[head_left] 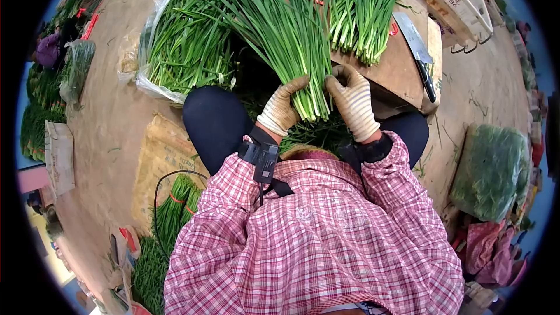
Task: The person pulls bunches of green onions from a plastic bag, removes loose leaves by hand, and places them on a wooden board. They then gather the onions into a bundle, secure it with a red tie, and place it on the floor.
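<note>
A loose bunch of garlic chives (294, 46) is held upright over my lap, with its pale cut ends pointing down toward me. My left hand (283, 107), in a striped work glove with a stained palm, wraps around the lower left of the stems. On the other side, my right hand (354, 98), gloved alike, has thumb and fingers closed at the right edge of the stalks. Another pile of chives (364, 23) lies on the cardboard-covered surface (379, 81) ahead. Beside it rests a cleaver (415, 39) with a black handle.
To the left, a plastic-lined heap of chives (189, 52) stands near my knee. Banded chive bundles (182, 198) lie by a yellow sack (160, 157). A wrapped green bale (491, 172) sits at right. A white crate (449, 0) stands beyond the cleaver.
</note>
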{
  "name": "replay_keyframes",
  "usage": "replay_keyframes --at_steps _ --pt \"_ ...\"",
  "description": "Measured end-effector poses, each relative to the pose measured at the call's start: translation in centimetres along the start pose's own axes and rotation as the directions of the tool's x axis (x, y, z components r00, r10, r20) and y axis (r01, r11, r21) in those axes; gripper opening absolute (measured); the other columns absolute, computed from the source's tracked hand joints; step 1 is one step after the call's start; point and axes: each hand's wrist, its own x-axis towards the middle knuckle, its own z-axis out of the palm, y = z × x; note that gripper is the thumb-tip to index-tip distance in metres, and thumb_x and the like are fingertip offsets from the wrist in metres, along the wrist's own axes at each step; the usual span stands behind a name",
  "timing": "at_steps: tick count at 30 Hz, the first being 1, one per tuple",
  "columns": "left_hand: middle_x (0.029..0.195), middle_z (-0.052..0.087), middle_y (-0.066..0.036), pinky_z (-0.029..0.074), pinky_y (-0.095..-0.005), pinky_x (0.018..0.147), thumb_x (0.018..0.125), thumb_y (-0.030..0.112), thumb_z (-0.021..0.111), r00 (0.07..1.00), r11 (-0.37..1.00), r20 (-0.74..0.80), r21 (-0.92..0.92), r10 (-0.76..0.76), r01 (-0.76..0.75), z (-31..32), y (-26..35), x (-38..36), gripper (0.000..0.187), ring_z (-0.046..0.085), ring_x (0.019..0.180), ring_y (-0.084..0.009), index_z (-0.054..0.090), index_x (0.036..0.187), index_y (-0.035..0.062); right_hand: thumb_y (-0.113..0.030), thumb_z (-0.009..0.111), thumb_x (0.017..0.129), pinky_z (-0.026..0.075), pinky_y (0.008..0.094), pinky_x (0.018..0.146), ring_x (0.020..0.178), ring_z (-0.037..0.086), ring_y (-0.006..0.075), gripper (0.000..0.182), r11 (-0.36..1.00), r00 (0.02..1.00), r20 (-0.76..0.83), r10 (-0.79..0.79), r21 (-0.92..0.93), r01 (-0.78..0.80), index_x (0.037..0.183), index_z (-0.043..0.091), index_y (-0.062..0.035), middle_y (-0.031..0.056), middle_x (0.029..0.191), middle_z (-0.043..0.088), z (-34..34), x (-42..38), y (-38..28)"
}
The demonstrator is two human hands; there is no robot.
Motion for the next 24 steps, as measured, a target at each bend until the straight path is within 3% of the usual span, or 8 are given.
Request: replay_keyframes --at_steps 2,6,8,10,15,20,22,24 --pt "0.104 0.067 -0.012 0.058 -0.0409 0.080 0.088 0.012 0.065 1.000 1.000 -0.009 -0.005 0.017 -0.017 0.5 -0.3 0.0 0.029 0.067 0.090 -0.0241 0.060 0.113 -0.0015 -0.009 0.064 0.082 0.047 0.0260 0.060 0.066 0.055 0.0095 0.018 0.926 0.997 0.025 0.069 0.371 -0.073 0.095 0.059 0.0034 0.0048 0.077 0.061 0.5 -1.0 -0.2" --pt "0.099 0.068 -0.011 0.058 -0.0375 0.077 0.087 0.011 0.064 0.993 0.980 -0.069 0.179 0.101 -0.087 0.6 -0.6 0.4 0.024 0.067 0.085 -0.0218 0.063 0.108 -0.0018 -0.009 0.065 0.086 0.043 0.0188 0.053 0.061 0.052 0.0032 0.017 0.857 0.973 0.156 0.169 0.464 -0.223 0.099 0.059 0.0008 0.0007 0.078 0.062 -0.4 -2.8 -2.5" --pt "0.100 0.068 -0.013 0.059 -0.0371 0.077 0.087 0.011 0.064 1.000 0.991 -0.023 0.137 0.003 0.001 0.4 0.1 0.1 0.026 0.068 0.087 -0.0229 0.063 0.109 -0.0024 -0.013 0.066 0.087 0.038 0.0168 0.048 0.056 0.051 0.0022 0.019 0.773 0.980 0.176 0.095 0.607 -0.184 0.101 0.060 -0.0008 0.0006 0.076 0.063 -2.0 -3.4 -3.0" --pt "0.103 0.068 -0.015 0.059 -0.0374 0.077 0.086 0.012 0.065 0.999 0.989 -0.045 0.149 -0.016 0.022 0.9 0.6 -0.4 0.031 0.069 0.088 -0.0251 0.062 0.113 -0.0029 -0.023 0.065 0.089 0.035 0.0157 0.047 0.055 0.049 0.0019 0.027 0.795 0.986 0.157 0.060 0.589 -0.142 0.104 0.061 -0.0004 0.0008 0.076 0.063 -3.6 -3.1 -2.9" --pt "0.104 0.068 -0.014 0.059 -0.0375 0.078 0.085 0.011 0.066 0.999 0.983 -0.035 0.182 0.012 -0.006 0.3 -0.4 0.1 0.038 0.069 0.090 -0.0250 0.058 0.119 -0.0022 -0.020 0.068 0.086 0.040 0.0223 0.049 0.056 0.051 0.0056 0.022 0.853 0.944 0.168 0.283 0.405 -0.328 0.094 0.064 -0.0009 -0.0001 0.070 0.059 -0.7 0.3 0.4" --pt "0.103 0.068 -0.012 0.059 -0.0367 0.079 0.084 0.008 0.066 0.999 0.994 -0.046 0.104 -0.019 0.024 0.7 0.2 -0.5 0.037 0.068 0.087 -0.0245 0.058 0.119 -0.0018 -0.015 0.066 0.088 0.035 0.0203 0.048 0.053 0.046 0.0044 0.016 0.704 0.949 0.034 0.315 0.662 -0.257 0.098 0.065 -0.0016 -0.0012 0.067 0.058 -0.2 -0.9 -1.4" --pt "0.103 0.068 -0.013 0.059 -0.0369 0.078 0.084 0.008 0.065 0.996 0.996 -0.090 0.086 0.028 -0.021 1.3 0.1 -0.5 0.037 0.068 0.086 -0.0250 0.058 0.119 -0.0019 -0.014 0.059 0.093 0.041 0.0187 0.051 0.058 0.055 0.0062 0.015 0.761 0.987 0.052 0.151 0.631 -0.149 0.098 0.063 -0.0004 0.0021 0.075 0.064 -1.3 -2.3 -2.6" --pt "0.102 0.068 -0.013 0.059 -0.0363 0.077 0.084 0.008 0.065 0.997 0.998 -0.074 0.063 0.020 -0.015 1.2 0.1 -0.5 0.037 0.068 0.085 -0.0246 0.058 0.118 -0.0028 -0.016 0.058 0.094 0.043 0.0184 0.052 0.060 0.058 0.0076 0.015 0.734 0.982 0.071 0.173 0.656 -0.177 0.097 0.061 -0.0012 0.0048 0.079 0.065 -2.1 -3.9 -3.0"
